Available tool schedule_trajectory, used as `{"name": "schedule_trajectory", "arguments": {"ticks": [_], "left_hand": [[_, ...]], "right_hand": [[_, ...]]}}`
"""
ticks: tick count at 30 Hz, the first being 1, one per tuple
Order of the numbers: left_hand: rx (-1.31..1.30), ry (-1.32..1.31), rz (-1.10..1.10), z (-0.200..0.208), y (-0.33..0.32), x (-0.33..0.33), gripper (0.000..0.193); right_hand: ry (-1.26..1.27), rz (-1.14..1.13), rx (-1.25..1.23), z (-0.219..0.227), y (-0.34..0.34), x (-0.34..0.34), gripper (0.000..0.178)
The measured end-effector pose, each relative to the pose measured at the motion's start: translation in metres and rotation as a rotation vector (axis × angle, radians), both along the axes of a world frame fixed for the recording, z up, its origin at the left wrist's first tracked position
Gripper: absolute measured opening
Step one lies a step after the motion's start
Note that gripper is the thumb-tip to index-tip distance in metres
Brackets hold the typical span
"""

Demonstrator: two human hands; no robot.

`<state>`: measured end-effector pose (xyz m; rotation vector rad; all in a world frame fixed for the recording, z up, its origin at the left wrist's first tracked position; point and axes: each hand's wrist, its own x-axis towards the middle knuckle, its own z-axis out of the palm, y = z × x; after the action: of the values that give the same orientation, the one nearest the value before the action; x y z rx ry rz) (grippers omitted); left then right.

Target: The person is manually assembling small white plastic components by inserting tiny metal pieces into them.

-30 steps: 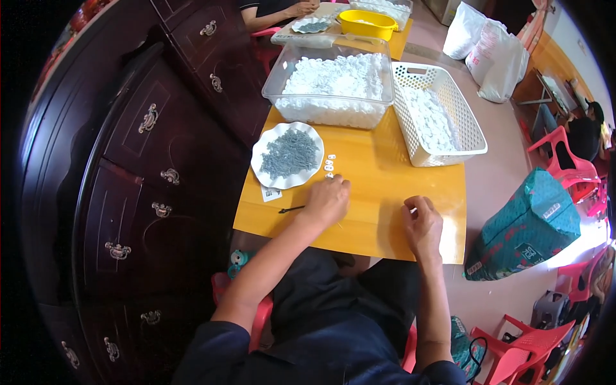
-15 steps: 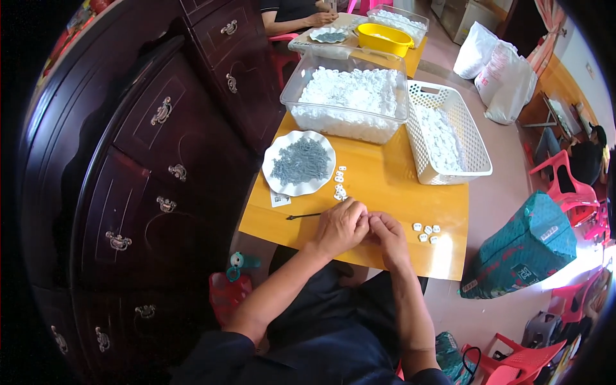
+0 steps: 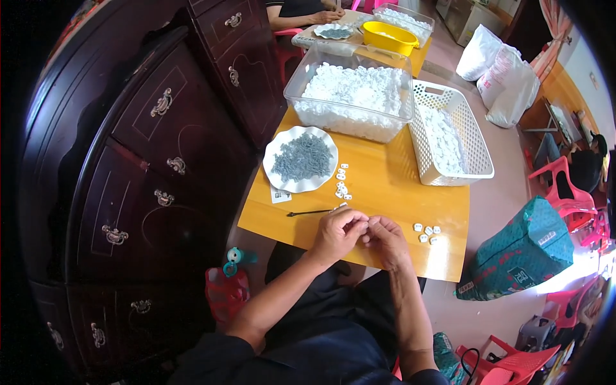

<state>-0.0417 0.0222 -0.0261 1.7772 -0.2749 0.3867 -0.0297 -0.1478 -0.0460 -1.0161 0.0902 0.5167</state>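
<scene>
Over the front of the wooden table (image 3: 398,212), my left hand (image 3: 335,235) and my right hand (image 3: 387,242) meet with fingertips pinched together. Whatever they hold is too small and too covered by the fingers to make out. A thin black tool (image 3: 307,213) lies just left of my left hand. Beyond it, a few small white plastic pieces (image 3: 342,190) form a short row. Several similar white pieces (image 3: 426,233) lie to the right of my right hand. A white scalloped plate (image 3: 271,168) holds a heap of small grey parts (image 3: 300,158).
A clear plastic bin (image 3: 350,125) and a white perforated basket (image 3: 457,178), both full of white pieces, stand at the back. Dark drawers (image 3: 147,192) flank the left side. A teal bag (image 3: 516,250) stands right of the table. A co-worker's hands (image 3: 328,15) show beyond a yellow tub (image 3: 390,38).
My hands have shifted slightly, the left one's fingers opening into a looser pinch. More of the white pieces beside the left hand now shows. The whole view has tilted a little.
</scene>
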Motion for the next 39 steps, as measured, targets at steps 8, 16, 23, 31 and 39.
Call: {"name": "schedule_trajectory", "arguments": {"ticks": [8,16,23,31,39], "left_hand": [[-0.106,0.084,-0.059,0.000,0.011,-0.007,0.002],[-0.166,0.135,0.144,-0.009,0.039,0.005,0.004],[-0.224,0.156,0.180,-0.011,0.055,0.010,0.004],[-0.211,0.160,0.186,-0.014,0.067,0.013,0.006],[-0.237,0.199,0.143,-0.016,0.071,0.014,0.006]], "right_hand": [[-0.010,0.035,-0.077,0.012,0.012,-0.004,0.021],[-0.889,-0.139,-1.069,0.022,0.029,0.017,0.015],[-1.046,-0.110,-1.322,0.013,0.044,0.035,0.012],[-1.057,-0.162,-1.129,0.016,0.044,0.065,0.007],[-0.974,-0.098,-1.182,0.024,0.067,0.102,0.013]]}}
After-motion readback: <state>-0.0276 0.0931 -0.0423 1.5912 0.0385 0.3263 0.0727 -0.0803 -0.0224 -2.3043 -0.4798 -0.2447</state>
